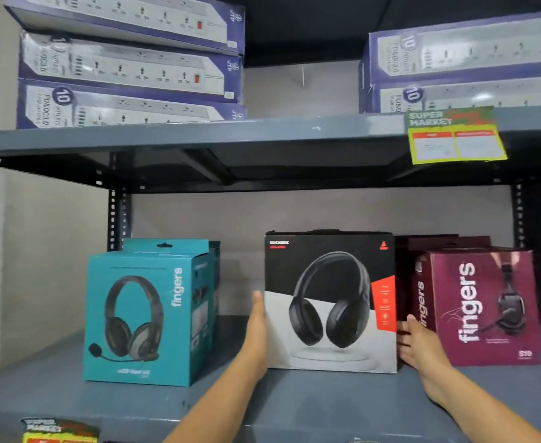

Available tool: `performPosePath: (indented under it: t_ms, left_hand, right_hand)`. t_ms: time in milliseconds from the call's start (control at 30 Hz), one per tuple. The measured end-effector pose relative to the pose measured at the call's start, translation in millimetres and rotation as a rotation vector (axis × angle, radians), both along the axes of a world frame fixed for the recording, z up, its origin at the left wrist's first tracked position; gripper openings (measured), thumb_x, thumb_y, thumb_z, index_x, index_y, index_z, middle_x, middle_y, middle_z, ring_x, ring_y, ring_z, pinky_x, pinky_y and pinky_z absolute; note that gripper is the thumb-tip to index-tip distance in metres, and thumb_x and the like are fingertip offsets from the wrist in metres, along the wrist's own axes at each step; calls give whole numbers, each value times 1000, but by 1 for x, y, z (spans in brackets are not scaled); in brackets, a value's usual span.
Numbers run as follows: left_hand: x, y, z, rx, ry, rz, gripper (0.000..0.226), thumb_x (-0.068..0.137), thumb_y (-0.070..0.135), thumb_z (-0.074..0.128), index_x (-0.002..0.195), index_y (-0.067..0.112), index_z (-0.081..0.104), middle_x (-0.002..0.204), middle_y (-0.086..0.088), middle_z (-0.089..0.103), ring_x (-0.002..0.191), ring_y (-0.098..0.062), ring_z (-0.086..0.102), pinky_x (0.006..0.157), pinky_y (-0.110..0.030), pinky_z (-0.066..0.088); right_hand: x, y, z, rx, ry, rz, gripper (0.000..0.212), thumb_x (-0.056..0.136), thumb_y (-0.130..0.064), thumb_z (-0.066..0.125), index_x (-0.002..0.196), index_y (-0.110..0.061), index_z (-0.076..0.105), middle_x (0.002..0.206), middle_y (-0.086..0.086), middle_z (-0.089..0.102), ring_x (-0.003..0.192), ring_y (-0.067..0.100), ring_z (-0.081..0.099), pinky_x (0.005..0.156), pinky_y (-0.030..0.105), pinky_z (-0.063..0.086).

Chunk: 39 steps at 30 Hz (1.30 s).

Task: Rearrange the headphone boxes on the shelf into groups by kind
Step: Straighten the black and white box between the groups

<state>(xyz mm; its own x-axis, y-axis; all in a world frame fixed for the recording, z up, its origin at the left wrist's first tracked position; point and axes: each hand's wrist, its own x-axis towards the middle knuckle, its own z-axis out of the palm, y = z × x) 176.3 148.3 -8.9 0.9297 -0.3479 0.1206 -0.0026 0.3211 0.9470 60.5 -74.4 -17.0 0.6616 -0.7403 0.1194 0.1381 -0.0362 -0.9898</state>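
A black-and-white headphone box (330, 302) stands upright in the middle of the grey shelf (141, 407). My left hand (258, 327) lies flat against its left side, and my right hand (418, 345) presses on its right side, so the box is held between both palms. A teal "fingers" headset box (149, 311) stands to the left, with another teal box partly hidden behind it. To the right a maroon "fingers" box (483, 308) stands close to the black box, with more maroon boxes (442, 243) behind it.
The upper shelf (199, 135) carries stacks of blue power-strip boxes (128, 65) left and right, with a yellow price tag (456, 139) on its edge. Perforated uprights (115, 215) stand at the back. Another price tag (59, 431) sits on the lower shelf's front edge.
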Motion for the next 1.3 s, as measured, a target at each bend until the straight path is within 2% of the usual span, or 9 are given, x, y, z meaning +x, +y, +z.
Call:
performPosePath:
  t_ms: [67,167,233,333,433,600,700,800,1300]
  left_hand:
    - [10,-3,4,34,41,-8,65,93,63,31,104,14,73,91,-12,78,93,-32,69,85,-39,53]
    - [26,-7,-1,74,38,-41,60,93,56,37,105,11,74,97,-15,77,95,-34,70,81,-38,53]
    - [34,-10,-2,100,23,-30,58,93,53,38,102,9,74,96,-16,77,93,-33,69,80,-37,52]
    - [42,-14,1,64,73,-36,58,91,53,39,94,8,75,85,-16,77,82,-31,67,75,-36,51]
    - [52,-17,1,43,68,-36,56,93,52,39,93,9,75,83,-13,78,81,-30,68,73,-35,52]
    - [44,-11,1,37,75,-27,48,91,44,41,94,8,73,87,-13,76,81,-29,68,74,-35,53]
    - [41,-5,-2,54,68,10,47,94,42,38,80,12,72,69,-7,74,70,-24,66,66,-30,50]
    - [33,3,-3,77,68,15,48,96,40,36,72,14,69,57,-3,73,66,-22,63,60,-29,46]
    - [-6,33,-6,73,10,74,45,99,34,34,75,13,66,64,-7,70,70,-23,60,64,-30,46]
  right_hand:
    - [12,-8,3,15,13,26,38,101,-27,36,105,-1,62,87,14,66,87,31,61,81,40,48]
    - [42,-33,-8,-25,9,58,48,92,-45,41,120,-12,61,111,13,69,109,34,61,96,43,44]
    - [58,-39,-12,54,-4,140,51,92,-52,40,112,-14,66,104,13,73,103,34,64,97,45,44]
    - [71,-35,-11,70,15,203,43,92,-43,46,87,-10,73,90,19,75,88,36,67,85,43,50]
    - [83,-37,-9,90,-44,221,42,92,-42,48,79,-10,70,72,14,75,75,32,66,71,36,50]
    - [89,-41,-8,160,-112,266,51,89,-53,46,67,-13,69,67,12,71,63,28,66,67,36,49]
    - [86,-36,-10,170,-64,255,53,85,-58,46,72,-12,70,81,17,71,74,34,67,71,39,49]
    - [80,-27,-10,149,-42,257,53,89,-55,44,67,-12,66,70,13,69,69,32,64,64,36,47]
    - [40,6,-13,177,-93,251,50,93,-50,45,64,-13,63,59,8,66,62,26,61,58,32,45]
